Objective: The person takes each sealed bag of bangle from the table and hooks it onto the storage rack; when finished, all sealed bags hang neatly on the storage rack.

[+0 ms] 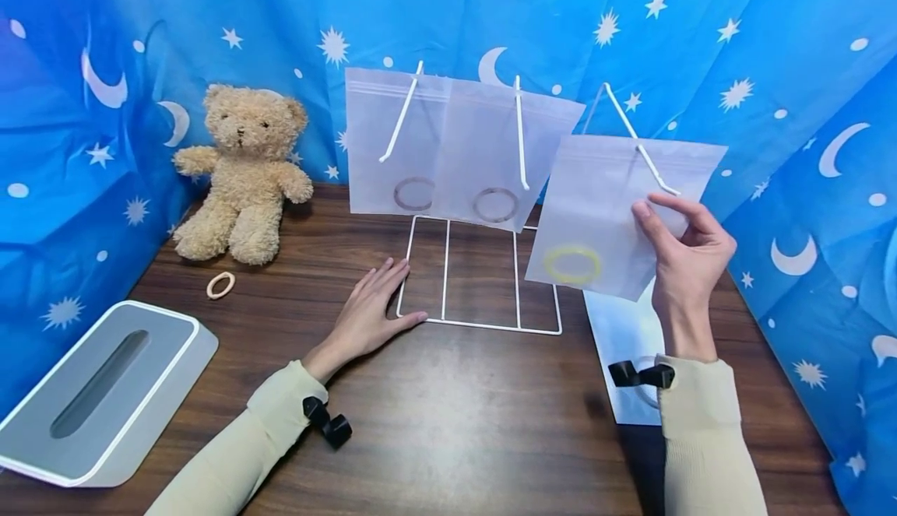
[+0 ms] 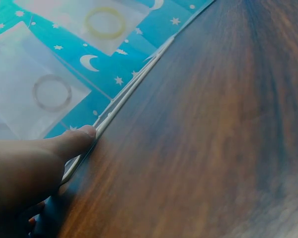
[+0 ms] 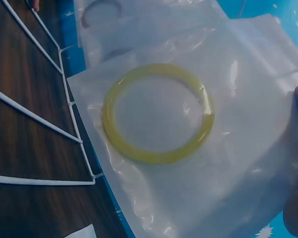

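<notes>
Three frosted zip bags hang on the hooks of a white wire rack (image 1: 516,279). Low in the left bag (image 1: 392,138) and the middle bag (image 1: 483,142) lie dark bangles. A yellow bangle (image 3: 159,156) shows through the right bag (image 1: 603,212). With thumb and index finger close together, my right hand (image 1: 690,255) pinches this bag's front below the hook (image 1: 655,166); the exact contact is hard to see. My left hand (image 1: 371,310) rests at the rack's front left corner, fingers fairly straight, its thumb (image 2: 79,141) touching the front wire.
A teddy bear (image 1: 241,173) sits at the back left, near a beige ring (image 1: 220,286). The grey-white tissue box (image 1: 112,391) stands at the left. Under the right forearm lies another bag (image 1: 620,345) with a pale ring. Patterned blue cloth (image 1: 434,18) surrounds the table.
</notes>
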`<state>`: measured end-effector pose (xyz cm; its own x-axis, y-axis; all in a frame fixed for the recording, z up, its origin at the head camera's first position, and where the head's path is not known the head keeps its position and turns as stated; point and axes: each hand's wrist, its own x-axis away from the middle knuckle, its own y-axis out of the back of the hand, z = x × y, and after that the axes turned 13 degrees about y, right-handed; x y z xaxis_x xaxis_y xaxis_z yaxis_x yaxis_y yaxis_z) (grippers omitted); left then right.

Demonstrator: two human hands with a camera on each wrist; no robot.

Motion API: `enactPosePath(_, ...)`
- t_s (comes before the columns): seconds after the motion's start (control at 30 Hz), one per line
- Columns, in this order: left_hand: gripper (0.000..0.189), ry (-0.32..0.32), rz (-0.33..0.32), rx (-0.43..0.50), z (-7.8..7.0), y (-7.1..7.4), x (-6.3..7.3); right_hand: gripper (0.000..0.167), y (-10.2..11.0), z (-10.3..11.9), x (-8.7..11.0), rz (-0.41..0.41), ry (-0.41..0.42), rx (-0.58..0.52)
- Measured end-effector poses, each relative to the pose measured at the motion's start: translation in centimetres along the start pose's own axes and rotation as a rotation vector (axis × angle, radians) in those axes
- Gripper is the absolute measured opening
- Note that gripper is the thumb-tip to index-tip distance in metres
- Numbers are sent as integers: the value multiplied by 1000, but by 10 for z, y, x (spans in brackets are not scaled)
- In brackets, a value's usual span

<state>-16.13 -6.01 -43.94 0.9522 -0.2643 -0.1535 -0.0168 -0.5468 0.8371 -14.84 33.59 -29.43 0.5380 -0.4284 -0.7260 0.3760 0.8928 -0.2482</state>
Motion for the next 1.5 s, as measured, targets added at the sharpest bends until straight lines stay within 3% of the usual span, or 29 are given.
enactPosePath(0.23, 89, -8, -15, 4, 0, 0, -1, 36, -10, -27, -26, 7, -37, -44)
enactPosePath(0.43, 90, 9, -5, 0, 1, -1, 0, 40, -18, -44, -38, -1, -119, -90)
enactPosePath(0.67, 89, -11, -30, 2, 1, -3, -3, 40, -24, -54, -55, 44, -128, -82)
enactPosePath(0.9, 90, -5, -26, -1, 2, -2, -2, 39, -22, -57, -58, 80, -126, -130)
enactPosePath(1.13, 91, -10, -20, -2, 3, -4, -3, 31, 0, -42, -54, 217, -159, -132)
enactPosePath(1.3, 89, -6, -16, -2, 3, -4, -4, 34, 24, -24, -54, 212, -136, -101)
enactPosePath(1.4, 89, 0, -11, -2, 3, -3, -3, 33, 39, -10, -49, 211, -110, -2)
enactPosePath(1.5, 90, 0, -11, -5, 3, -2, -2, 31, 54, 9, -37, 278, -113, 217)
